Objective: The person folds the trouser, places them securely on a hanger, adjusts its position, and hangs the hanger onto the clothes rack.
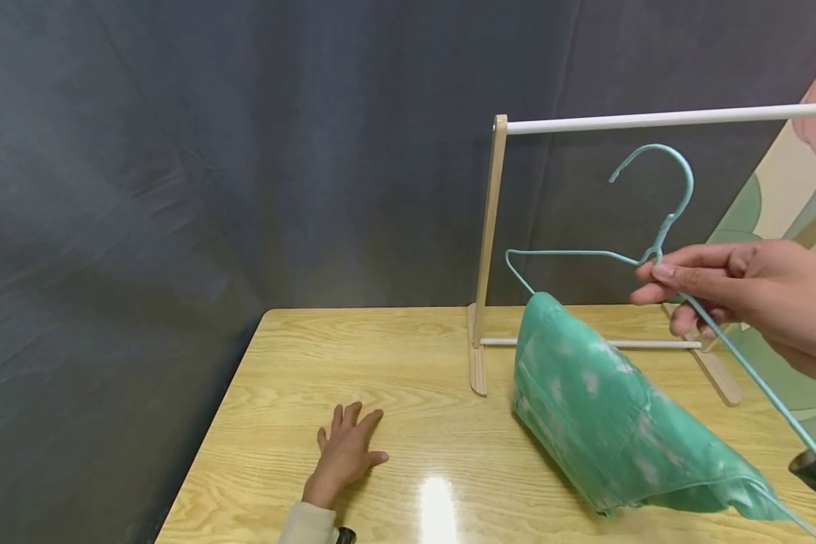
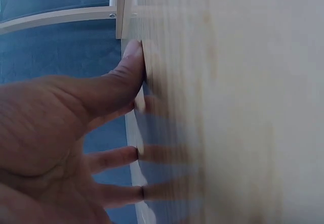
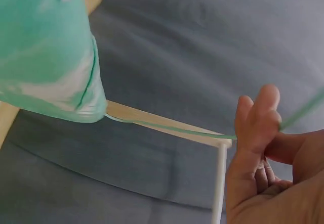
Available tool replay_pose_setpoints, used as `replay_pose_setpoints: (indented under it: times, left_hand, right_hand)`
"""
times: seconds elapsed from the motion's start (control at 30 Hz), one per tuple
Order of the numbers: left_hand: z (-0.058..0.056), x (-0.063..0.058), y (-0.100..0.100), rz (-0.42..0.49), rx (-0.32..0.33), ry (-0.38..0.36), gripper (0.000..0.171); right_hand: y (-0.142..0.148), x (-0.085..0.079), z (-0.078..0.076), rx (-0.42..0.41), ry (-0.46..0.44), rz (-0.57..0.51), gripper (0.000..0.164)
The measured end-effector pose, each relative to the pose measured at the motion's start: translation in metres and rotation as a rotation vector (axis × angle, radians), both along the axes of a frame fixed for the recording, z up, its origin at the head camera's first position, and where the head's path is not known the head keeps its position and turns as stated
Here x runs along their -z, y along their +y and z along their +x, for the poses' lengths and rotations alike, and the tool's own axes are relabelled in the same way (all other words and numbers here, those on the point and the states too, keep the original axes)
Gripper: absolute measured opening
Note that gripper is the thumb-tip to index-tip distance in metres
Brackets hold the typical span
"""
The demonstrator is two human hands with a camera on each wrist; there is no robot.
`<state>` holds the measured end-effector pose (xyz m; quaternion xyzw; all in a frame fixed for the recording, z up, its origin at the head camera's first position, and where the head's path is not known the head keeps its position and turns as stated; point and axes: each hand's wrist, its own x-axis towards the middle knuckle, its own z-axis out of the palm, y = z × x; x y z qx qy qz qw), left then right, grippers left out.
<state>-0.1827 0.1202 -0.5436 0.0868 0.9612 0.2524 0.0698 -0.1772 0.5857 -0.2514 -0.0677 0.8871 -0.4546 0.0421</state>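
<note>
My right hand [image 1: 755, 295] pinches a light-teal clothes hanger [image 1: 675, 211] just below its hook, between thumb and fingers. Over the hanger's lower bar drapes a green and white tie-dye cloth [image 1: 585, 400], hanging tilted above the table. In the right wrist view, the cloth [image 3: 45, 52] fills the upper left and the thin hanger wire runs from it to the pinching fingers [image 3: 258, 118]. The hook points up and left, apart from the rack's rail. My left hand [image 1: 347, 449] rests on the wooden table with fingers spread; its fingertips touch the surface in the left wrist view.
A small clothes rack with a white top rail [image 1: 653, 119] and wooden legs [image 1: 489, 234] stands at the table's back right. Behind hangs a dark grey curtain [image 1: 367, 151]. The wooden table [image 1: 299, 363] ends at the left. A floral-patterned panel [image 1: 789, 189] is at far right.
</note>
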Motion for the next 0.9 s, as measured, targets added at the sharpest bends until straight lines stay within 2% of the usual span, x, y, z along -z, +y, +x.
replay_pose_setpoints:
  times: [0.13,0.3,0.57,0.73,0.9]
  left_hand:
    - [0.003,-0.002,0.002,-0.023,0.007,0.002,0.071]
    - [0.005,-0.004,0.005,-0.066,0.017,0.013,0.071]
    - [0.007,-0.005,0.005,-0.086,0.006,0.011,0.072]
    - [0.008,-0.003,0.012,-0.085,0.000,0.013,0.072]
    - [0.006,-0.002,0.020,-0.066,0.011,0.025,0.071]
  right_hand:
    - [-0.007,-0.006,-0.005,-0.039,-0.062,0.076,0.026]
    - [-0.005,-0.009,-0.014,-0.029,-0.100,0.097,0.027]
    - [0.009,-0.027,-0.031,-0.024,-0.069,0.080,0.021]
    - [0.018,-0.037,-0.047,0.002,-0.046,0.027,0.023]
    - [0.036,-0.040,-0.056,0.006,-0.020,-0.121,0.033]
